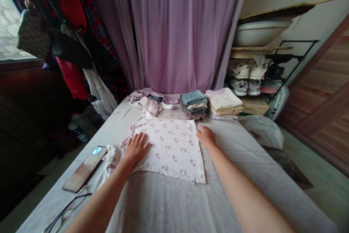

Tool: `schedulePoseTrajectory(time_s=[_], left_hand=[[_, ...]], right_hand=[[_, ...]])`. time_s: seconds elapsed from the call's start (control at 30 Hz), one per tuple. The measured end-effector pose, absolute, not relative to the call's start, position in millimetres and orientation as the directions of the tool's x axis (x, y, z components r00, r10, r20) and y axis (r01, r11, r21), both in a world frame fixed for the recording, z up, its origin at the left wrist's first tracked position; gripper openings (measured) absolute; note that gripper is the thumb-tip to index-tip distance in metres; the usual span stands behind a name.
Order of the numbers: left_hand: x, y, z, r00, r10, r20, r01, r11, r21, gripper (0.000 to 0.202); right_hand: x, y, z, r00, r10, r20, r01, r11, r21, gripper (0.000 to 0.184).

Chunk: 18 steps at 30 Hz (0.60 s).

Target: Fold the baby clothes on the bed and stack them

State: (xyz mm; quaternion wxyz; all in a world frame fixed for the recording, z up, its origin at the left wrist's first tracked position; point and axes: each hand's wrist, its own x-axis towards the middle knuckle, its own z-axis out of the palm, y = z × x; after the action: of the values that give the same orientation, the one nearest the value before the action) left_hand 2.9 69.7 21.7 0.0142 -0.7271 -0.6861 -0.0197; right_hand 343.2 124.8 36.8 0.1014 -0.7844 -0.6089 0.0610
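A small white garment (171, 145) with a pink and brown print lies spread on the cloth-covered table. My left hand (137, 147) rests flat on its left part, fingers stretched out. At its right edge is my right hand (206, 136), fingers bent toward the fabric; the fingertips are partly hidden, so a grip cannot be made out. Part of the garment, or another white cloth (111, 158), lies bunched left of my left wrist.
Folded clothes stand behind in a blue-grey stack (194, 104) and a cream stack (225, 102). Crumpled clothes (149, 106) lie at the back left. A phone (84, 169) and glasses (65, 209) are on the left side. Beyond hang purple curtains (174, 33); a shoe rack (249, 76) stands right.
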Motion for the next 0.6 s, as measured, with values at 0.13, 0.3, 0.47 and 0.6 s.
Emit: schedulePoseTrajectory(time_s=[0.13,0.3,0.47,0.6], left_hand=[[5.9,67.8,22.9,0.050,0.997,0.059,0.999,-0.050,-0.007,0.057],[4.6,67.4,19.9,0.049,0.996,0.079,0.999,-0.050,0.007,0.056],[4.2,67.9,18.5,0.048,0.995,0.086,0.999,-0.049,0.010,0.056],[4.5,67.5,18.4,0.051,0.995,0.087,0.999,-0.051,-0.003,0.057]], right_hand=[[344.6,156.9,40.6,0.273,0.962,0.014,0.935,-0.262,-0.241,0.037],[342.6,177.7,32.4,0.233,0.971,0.053,0.939,-0.211,-0.270,0.042],[344.2,184.9,20.9,0.225,0.967,0.123,0.943,-0.183,-0.279,0.041],[345.0,187.8,16.9,0.244,0.958,0.151,0.938,-0.193,-0.289,0.040]])
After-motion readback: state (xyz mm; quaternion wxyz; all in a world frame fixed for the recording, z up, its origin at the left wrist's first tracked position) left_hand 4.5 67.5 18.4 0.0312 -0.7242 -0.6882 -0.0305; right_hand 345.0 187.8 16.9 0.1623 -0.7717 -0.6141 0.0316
